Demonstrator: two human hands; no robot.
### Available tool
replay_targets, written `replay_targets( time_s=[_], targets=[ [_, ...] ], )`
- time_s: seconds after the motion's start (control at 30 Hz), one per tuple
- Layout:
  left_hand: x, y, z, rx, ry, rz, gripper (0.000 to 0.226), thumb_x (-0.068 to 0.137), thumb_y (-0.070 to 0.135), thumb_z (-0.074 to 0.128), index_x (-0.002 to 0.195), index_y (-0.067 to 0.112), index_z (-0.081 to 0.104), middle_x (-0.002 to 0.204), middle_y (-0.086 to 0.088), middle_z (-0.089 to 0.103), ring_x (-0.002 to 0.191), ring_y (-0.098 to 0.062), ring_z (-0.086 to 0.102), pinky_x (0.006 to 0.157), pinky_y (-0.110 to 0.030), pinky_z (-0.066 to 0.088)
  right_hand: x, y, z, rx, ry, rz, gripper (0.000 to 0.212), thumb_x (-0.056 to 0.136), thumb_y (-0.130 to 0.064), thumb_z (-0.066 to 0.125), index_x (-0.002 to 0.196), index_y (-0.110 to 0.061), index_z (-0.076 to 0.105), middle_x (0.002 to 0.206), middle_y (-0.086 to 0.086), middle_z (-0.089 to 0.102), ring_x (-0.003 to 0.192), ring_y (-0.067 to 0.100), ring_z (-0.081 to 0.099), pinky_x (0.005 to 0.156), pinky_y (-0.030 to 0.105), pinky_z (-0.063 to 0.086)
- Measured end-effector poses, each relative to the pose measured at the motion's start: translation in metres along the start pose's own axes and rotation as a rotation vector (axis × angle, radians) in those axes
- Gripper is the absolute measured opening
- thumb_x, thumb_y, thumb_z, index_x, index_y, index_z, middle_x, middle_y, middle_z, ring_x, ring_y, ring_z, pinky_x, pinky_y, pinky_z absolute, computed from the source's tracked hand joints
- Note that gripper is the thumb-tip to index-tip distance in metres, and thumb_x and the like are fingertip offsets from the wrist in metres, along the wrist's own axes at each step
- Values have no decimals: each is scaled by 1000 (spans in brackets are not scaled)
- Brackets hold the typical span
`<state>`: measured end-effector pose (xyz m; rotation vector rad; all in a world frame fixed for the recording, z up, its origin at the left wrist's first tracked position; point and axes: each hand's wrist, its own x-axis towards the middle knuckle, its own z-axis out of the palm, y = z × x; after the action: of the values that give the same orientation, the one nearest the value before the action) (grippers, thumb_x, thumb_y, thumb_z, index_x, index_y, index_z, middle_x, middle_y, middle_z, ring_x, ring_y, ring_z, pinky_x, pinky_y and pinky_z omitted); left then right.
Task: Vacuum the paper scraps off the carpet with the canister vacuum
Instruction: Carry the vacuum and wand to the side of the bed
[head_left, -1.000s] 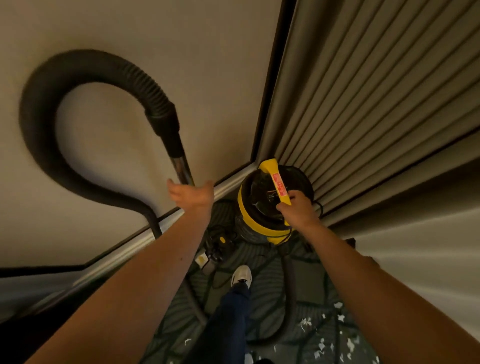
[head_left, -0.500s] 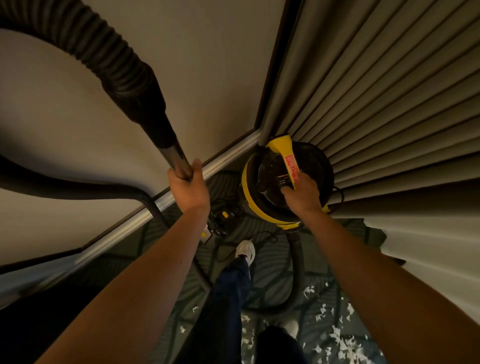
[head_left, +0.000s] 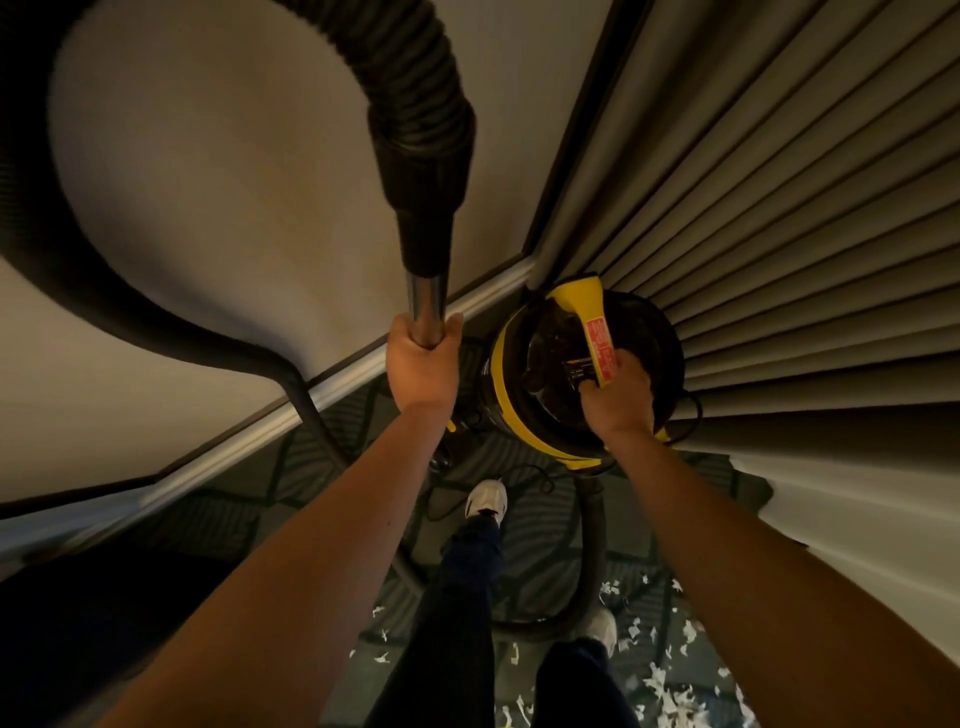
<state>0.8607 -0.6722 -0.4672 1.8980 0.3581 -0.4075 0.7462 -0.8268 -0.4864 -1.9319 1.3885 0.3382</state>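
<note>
Left hand (head_left: 422, 366), open 1 s ago, now curls tight round metal wand (head_left: 427, 299) while right hand (head_left: 618, 397) grips yellow handle (head_left: 583, 304) of canister vacuum (head_left: 506, 397), so vac can go to paper scraps (head_left: 670, 691) on carpet (head_left: 291, 467) near feet.

The bare left forearm (head_left: 322, 535) and right forearm (head_left: 717, 530) stretch forward. The left hand (head_left: 422, 364) is curled round a shiny metal vacuum tube (head_left: 427, 304). The right hand (head_left: 618, 400) grips a yellow plastic canister handle (head_left: 582, 301) from above.

Canister vacuum (head_left: 582, 374) right of wand (head_left: 427, 306), scraps (head_left: 660, 686) nearer.
</note>
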Motion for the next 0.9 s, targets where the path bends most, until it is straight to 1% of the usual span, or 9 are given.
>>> replay_targets(
  time_s=[0.13, 0.2, 0.27, 0.37, 0.43, 0.5, 0.6, 0.7, 0.9],
  targets=[
    [1, 2, 4, 10, -100, -34, 31, 86, 26, 73, 76, 23, 44, 69, -3, 48, 61, -18, 49, 58, -33, 46, 17, -1, -4, 150, -137, 110, 47, 89, -25, 59, 134, -13, 49, 116, 10, 58, 109, 37, 58, 88, 41, 48],
    [-2, 1, 5, 7, -109, -34, 29, 86, 27, 73, 76, 22, 46, 70, -6, 49, 60, -19, 49, 56, -32, 46, 28, 6, -3, 213, -156, 135, 43, 78, -34, 59, 117, -16, 57, 105, 10, 65, 97, 36, 64, 85, 46, 53],
    [-8, 0, 3, 24, -98, -17, 29, 87, 27, 72, 76, 21, 46, 67, -3, 49, 57, -14, 47, 53, -23, 44, 36, 14, -1, 232, -186, 128, 31, 76, -34, 60, 100, -14, 62, 90, 11, 68, 79, 31, 67, 78, 43, 57],
    [-18, -3, -1, 45, -71, -4, 23, 89, 24, 70, 80, 18, 49, 67, 2, 50, 57, -9, 48, 50, -11, 43, 31, 10, -9, 246, -250, 124, 13, 90, -19, 61, 81, -9, 61, 76, 10, 63, 62, 21, 59, 60, 31, 48],
    [-25, -9, -7, 69, -44, -1, 20, 90, 25, 69, 85, 14, 53, 69, 2, 54, 61, -10, 51, 54, -14, 46, 30, 12, -11, 275, -265, 118, 20, 92, -14, 61, 73, -12, 56, 70, 8, 57, 58, 19, 53, 57, 28, 44],
    [-34, -12, -16, 87, -22, 16, 22, 90, 24, 69, 84, 9, 53, 68, 1, 54, 59, -10, 51, 53, -15, 43, 26, 16, -11, 297, -258, 109, 19, 92, -13, 61, 74, -10, 56, 66, 7, 54, 56, 19, 50, 56, 30, 43],
    [-46, -12, -31, 77, 45, 55, 29, 90, 21, 69, 72, 11, 48, 61, 1, 48, 53, -9, 46, 48, -12, 40, 8, 27, -5, 320, -253, 99, 19, 89, -15, 63, 72, -10, 58, 62, 6, 53, 53, 20, 48, 58, 35, 43],
    [-61, -9, -44, 33, 96, 49, 28, 89, 20, 70, 74, 12, 47, 62, 3, 48, 54, -9, 48, 55, -19, 43, -14, 41, -1, 325, -233, 71, 21, 85, -23, 66, 68, -13, 58, 57, 5, 53, 51, 21, 48, 58, 35, 43],
    [-128, -19, -77, -43, 170, 46, 20, 89, 19, 70, 87, 9, 53, 69, 2, 53, 60, -8, 53, 57, -17, 44, -55, 71, -19, 293, -161, -37, 19, 78, -40, 65, 76, -21, 62, 70, 6, 61, 64, 24, 57, 63, 37, 48]
  ],
)
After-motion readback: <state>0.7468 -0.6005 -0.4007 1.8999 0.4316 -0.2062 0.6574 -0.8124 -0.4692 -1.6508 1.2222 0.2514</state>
